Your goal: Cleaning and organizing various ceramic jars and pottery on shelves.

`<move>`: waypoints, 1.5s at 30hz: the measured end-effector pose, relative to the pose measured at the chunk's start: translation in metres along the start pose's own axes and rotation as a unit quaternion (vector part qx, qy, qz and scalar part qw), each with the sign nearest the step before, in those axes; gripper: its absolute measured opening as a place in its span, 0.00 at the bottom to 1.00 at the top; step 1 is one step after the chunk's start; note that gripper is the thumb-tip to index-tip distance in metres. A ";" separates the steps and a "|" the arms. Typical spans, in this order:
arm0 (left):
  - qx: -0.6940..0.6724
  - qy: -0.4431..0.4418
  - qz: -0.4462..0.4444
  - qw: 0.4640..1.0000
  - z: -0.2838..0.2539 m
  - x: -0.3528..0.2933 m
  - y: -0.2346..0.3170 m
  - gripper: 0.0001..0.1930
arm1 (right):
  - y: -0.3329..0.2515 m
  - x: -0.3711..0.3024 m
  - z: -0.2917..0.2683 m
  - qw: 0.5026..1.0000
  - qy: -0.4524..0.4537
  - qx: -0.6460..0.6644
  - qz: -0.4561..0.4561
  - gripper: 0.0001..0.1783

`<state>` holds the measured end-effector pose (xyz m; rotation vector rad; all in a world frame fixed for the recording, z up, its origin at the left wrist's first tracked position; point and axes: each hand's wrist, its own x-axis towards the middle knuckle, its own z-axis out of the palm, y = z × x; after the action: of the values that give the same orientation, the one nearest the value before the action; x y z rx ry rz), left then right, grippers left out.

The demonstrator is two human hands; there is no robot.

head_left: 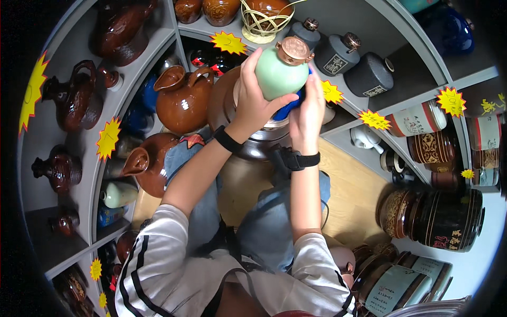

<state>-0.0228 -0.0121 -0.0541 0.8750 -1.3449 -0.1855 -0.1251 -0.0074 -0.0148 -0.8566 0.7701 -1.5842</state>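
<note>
A pale green ceramic bottle [279,74] with a copper-coloured cap [294,50] is tilted away from me, held up in front of the shelves. My left hand [252,98] wraps round its left side, thumb stretched across the lower part. Against the bottle's right side, my right hand [307,113] has its fingers closed on a deep blue cloth [288,109], partly hidden between palm and bottle. Below the hands stands a large dark brown glazed jar [256,145].
Grey shelves [171,34] curve round me, bearing brown jugs [182,100], dark grey bottles [338,55] and dark pots [63,169]. Yellow starburst tags [228,42] hang on their edges. Large jars [446,219] stand at the right, by the wooden floor [348,185].
</note>
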 end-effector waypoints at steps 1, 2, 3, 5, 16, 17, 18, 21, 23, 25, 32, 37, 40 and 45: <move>0.020 0.005 0.012 1.000 -0.002 0.000 -0.001 0.54 | -0.007 -0.002 0.005 0.998 -0.008 -0.017 -0.062 0.20; 0.026 -0.002 0.012 1.000 -0.002 0.000 -0.001 0.54 | -0.014 -0.003 0.007 0.995 -0.008 -0.048 -0.085 0.21; 0.025 -0.001 0.013 1.000 -0.003 0.000 0.000 0.54 | -0.017 -0.002 0.006 0.986 -0.008 -0.096 -0.134 0.19; 0.025 -0.010 0.005 1.000 -0.006 0.001 0.000 0.52 | -0.026 -0.009 0.009 0.961 -0.021 -0.191 -0.198 0.16; -0.179 -0.068 -0.079 0.978 -0.017 0.004 -0.003 0.48 | -0.027 -0.013 0.010 0.815 0.003 -0.505 -0.284 0.23; -0.268 -0.054 -0.123 0.954 -0.016 0.005 -0.002 0.48 | -0.024 -0.007 0.008 0.815 0.005 -0.505 -0.283 0.23; -0.269 -0.056 -0.124 0.954 -0.015 0.006 -0.003 0.48 | -0.021 -0.001 0.006 0.854 -0.028 -0.445 -0.266 0.23; -0.302 -0.075 -0.137 0.940 -0.020 0.010 -0.015 0.48 | -0.017 0.005 0.003 0.926 -0.077 -0.316 -0.194 0.24; -0.316 -0.184 -0.227 0.903 -0.026 0.009 -0.026 0.49 | -0.019 0.007 0.004 0.968 -0.084 -0.202 -0.123 0.24; -0.329 -0.176 -0.226 0.900 -0.024 0.007 -0.028 0.49 | -0.026 0.002 0.005 0.976 -0.072 -0.179 -0.100 0.22; -0.261 -0.095 -0.172 0.945 -0.009 -0.004 -0.023 0.51 | -0.040 -0.019 0.016 0.874 0.032 -0.422 -0.239 0.19; -0.228 -0.049 -0.144 0.962 -0.001 -0.010 -0.018 0.51 | -0.042 -0.032 0.027 0.826 0.054 -0.485 -0.281 0.21; -0.169 -0.059 -0.169 0.969 0.001 -0.014 -0.011 0.48 | -0.041 -0.036 0.034 0.813 0.081 -0.504 -0.281 0.20; -0.078 -0.091 -0.090 0.989 -0.005 -0.017 -0.002 0.45 | -0.032 -0.040 0.040 0.803 0.067 -0.518 -0.287 0.20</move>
<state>-0.0218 -0.0007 -0.0682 0.8632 -1.3988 -0.5148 -0.1024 0.0358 0.0282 -1.9216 1.6603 -1.6937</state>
